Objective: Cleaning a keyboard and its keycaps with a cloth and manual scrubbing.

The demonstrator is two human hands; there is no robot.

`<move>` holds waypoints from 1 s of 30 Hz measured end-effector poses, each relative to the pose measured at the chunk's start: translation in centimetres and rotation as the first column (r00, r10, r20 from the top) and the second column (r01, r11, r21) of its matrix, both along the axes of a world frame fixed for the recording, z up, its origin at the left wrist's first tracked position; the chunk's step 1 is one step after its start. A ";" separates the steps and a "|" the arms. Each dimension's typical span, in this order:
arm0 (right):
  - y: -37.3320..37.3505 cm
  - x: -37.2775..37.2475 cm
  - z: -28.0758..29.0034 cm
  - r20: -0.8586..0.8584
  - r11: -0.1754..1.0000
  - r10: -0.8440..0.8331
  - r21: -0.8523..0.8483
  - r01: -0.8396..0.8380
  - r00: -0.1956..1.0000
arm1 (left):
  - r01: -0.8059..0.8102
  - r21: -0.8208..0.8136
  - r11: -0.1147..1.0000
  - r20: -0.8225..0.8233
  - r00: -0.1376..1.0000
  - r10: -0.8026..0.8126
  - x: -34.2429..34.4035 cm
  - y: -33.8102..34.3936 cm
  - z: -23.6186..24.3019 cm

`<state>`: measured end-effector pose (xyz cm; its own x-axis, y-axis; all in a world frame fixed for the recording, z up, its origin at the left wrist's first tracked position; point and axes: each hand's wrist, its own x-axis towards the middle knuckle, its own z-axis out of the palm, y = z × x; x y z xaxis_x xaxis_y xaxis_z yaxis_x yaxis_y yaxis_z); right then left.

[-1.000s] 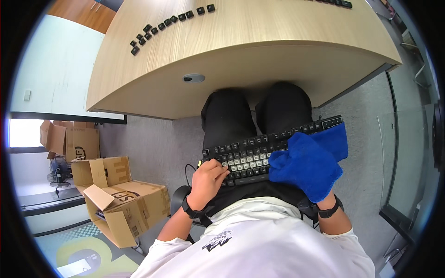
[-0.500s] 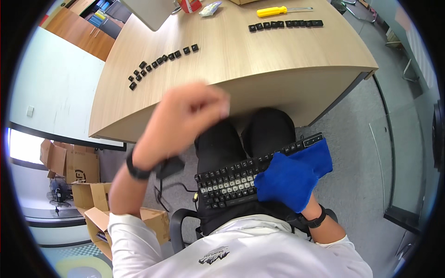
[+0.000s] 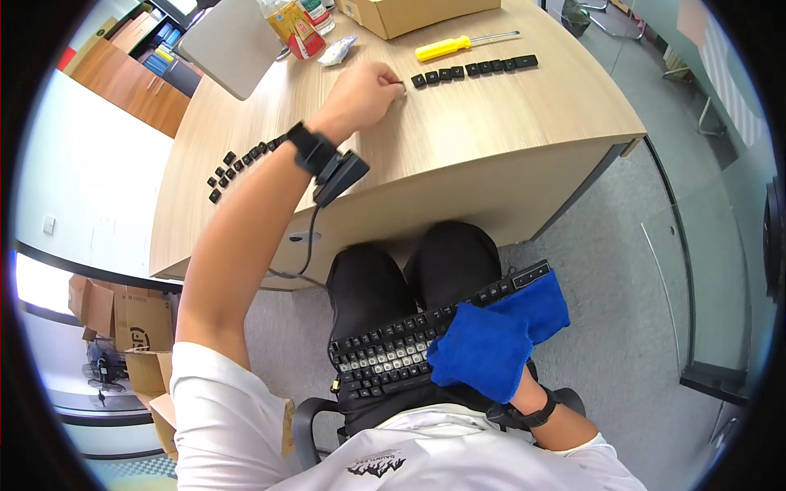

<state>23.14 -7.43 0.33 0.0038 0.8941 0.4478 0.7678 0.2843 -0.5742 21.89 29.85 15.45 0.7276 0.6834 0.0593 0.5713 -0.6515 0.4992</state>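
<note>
Over the desktop, my left hand (image 3: 364,96) is closed in a pinch just left of a row of black keycaps (image 3: 472,71). A small dark sliver shows at its fingertips, too little to name. A black keyboard (image 3: 385,360) lies slanted across my lap, with a band of white switches bare where caps are off. My right hand (image 3: 526,391) is wrapped in a blue cloth (image 3: 481,348), pressed on the keyboard's right part. The cloth hides its fingers. Another line of keycaps (image 3: 237,166) lies at the left of the desk, partly behind my left forearm.
A yellow screwdriver (image 3: 446,49) lies beyond the right row. Behind it stand a cardboard box (image 3: 417,16), a red-and-yellow package (image 3: 296,31), a small wrapper (image 3: 337,51) and a pale panel (image 3: 229,49). A cable hangs from the black device (image 3: 340,176) on my left wrist.
My left hand has moved from above my lap forward onto the desk, beside the right keycap row. The head view has shifted. My right hand stays on the keyboard with the cloth.
</note>
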 end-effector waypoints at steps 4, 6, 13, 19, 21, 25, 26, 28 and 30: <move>0.2 0.7 -1.2 0.003 0.989 0.077 0.123 -0.077 0.997 | 0.037 -0.262 0.964 0.082 0.997 -0.016 -4.9 -6.4 2.2; 0.1 0.6 -0.4 -0.102 0.993 -0.006 0.113 0.018 0.995 | 0.066 -0.455 0.888 0.136 0.991 -0.004 -9.4 -12.8 2.3; -1.7 -1.8 4.3 -0.346 0.922 -0.015 -0.368 -0.121 0.938 | 0.227 -0.962 0.151 0.271 0.859 0.435 -18.8 -28.4 -6.5; -1.4 -2.7 3.7 -0.613 0.833 0.218 -0.288 -0.472 0.759 | 0.416 -0.909 -0.003 0.325 0.716 0.618 -21.7 -31.1 -10.3; -0.9 -3.9 4.6 0.207 0.947 0.159 -0.307 -0.091 0.965 | 0.409 -0.912 -0.006 0.323 0.729 0.604 -22.2 -30.9 -9.7; -0.8 -4.2 4.6 0.411 0.950 0.246 -0.280 -0.135 0.878 | 0.375 -0.927 -0.026 0.277 0.728 0.627 -23.3 -30.9 -10.1; -0.9 -4.3 4.3 0.312 0.952 0.213 -0.280 -0.124 0.926 | 0.376 -0.926 -0.027 0.277 0.726 0.629 -23.3 -31.0 -10.2; -1.3 -4.5 3.4 0.103 0.953 0.131 -0.286 -0.097 0.986 | 0.397 -0.918 -0.005 0.311 0.728 0.611 -23.1 -31.1 -10.3; -1.4 -4.5 3.0 -0.112 0.952 0.041 -0.298 -0.073 0.993 | 0.407 -0.913 -0.032 0.299 0.721 0.625 -22.9 -31.0 -10.2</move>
